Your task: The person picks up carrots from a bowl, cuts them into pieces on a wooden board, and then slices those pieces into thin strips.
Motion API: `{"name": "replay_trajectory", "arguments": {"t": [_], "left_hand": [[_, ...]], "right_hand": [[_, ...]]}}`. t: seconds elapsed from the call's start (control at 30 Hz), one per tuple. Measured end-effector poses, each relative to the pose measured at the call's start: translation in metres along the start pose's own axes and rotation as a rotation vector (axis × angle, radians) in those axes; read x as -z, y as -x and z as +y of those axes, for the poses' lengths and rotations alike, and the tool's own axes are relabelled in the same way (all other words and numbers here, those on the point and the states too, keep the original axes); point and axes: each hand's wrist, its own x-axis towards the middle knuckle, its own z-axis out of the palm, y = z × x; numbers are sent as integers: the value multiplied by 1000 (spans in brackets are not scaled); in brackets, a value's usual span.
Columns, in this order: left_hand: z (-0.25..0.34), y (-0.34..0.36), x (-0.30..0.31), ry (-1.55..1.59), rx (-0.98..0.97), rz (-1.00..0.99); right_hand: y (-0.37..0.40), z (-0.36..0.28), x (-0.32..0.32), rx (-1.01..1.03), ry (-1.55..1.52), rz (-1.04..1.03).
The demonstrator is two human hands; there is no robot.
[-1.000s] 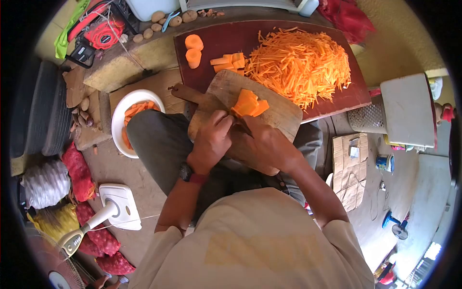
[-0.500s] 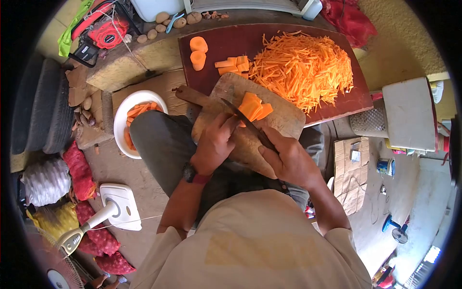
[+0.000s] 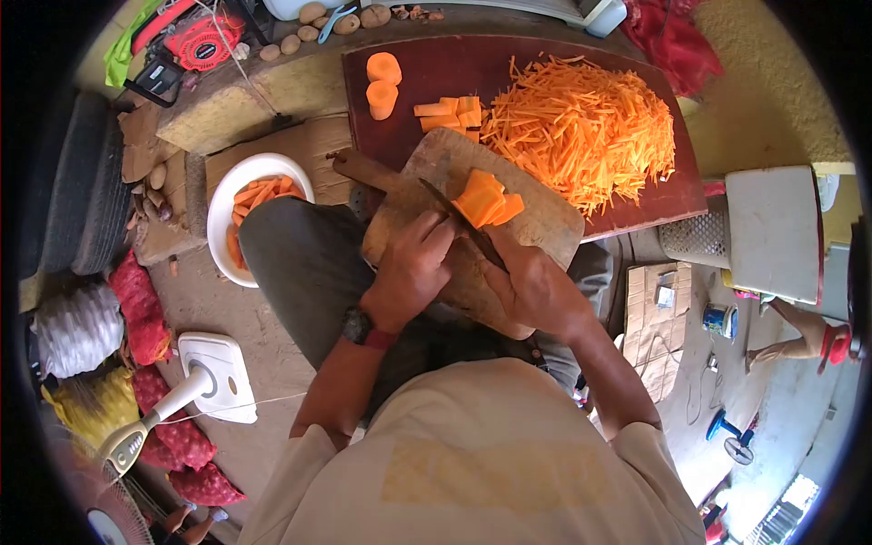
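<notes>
A wooden cutting board [image 3: 545, 227] rests across my lap, its handle pointing to the left. My right hand [image 3: 536, 286] is wrapped round the handle of a dark-bladed knife [image 3: 442, 199]. The blade lies beside several cut carrot slices [image 3: 487, 199] on the board. My left hand [image 3: 413, 268] is closed at the blade's near side, fingers curled; what it pinches, if anything, is hidden. Beyond the board, a large heap of carrot strips [image 3: 581, 132] and some short carrot pieces [image 3: 450, 113] lie on a dark red board [image 3: 409, 64].
Two upright carrot chunks [image 3: 382, 84] stand at the red board's left. A white bowl [image 3: 218, 222] with carrot pieces sits left of my knee. A fan base [image 3: 222, 381], red mesh sacks [image 3: 141, 313], tires [image 3: 95, 191] and a perforated basket [image 3: 695, 232] surround me. Another person's leg [image 3: 795, 331] shows far right.
The view has shifted slightly. The knife and both hands remain close to the carrot slices. Another person's leg has come into view at the far right.
</notes>
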Motion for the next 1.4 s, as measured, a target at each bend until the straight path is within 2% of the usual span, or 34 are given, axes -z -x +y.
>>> {"name": "replay_trajectory", "arguments": {"t": [0.07,0.17,0.27,0.4,0.53,0.7,0.87,0.97,1.4], "left_hand": [[2,2,1,16,59,-11],[2,4,-3,17,69,8],[0,3,-6,6,52,19],[3,2,-1,29,63,10],[4,7,-2,-35,50,61],[0,4,-1,-10,62,-21],[-3,8,-4,2,55,-16],[-1,9,-3,18,72,-13],[5,-2,-2,-3,45,47]], "right_hand": [[0,3,0,-6,-17,-12],[-9,11,-11,55,123,-18],[-12,11,-10,-61,87,-39],[-4,15,1,17,-67,20],[16,-15,22,-57,-167,23],[23,-21,24,-28,-176,40],[20,-22,29,-70,-178,-41],[18,-22,27,-26,-122,-35],[-4,27,-11,-38,-85,-50]]}}
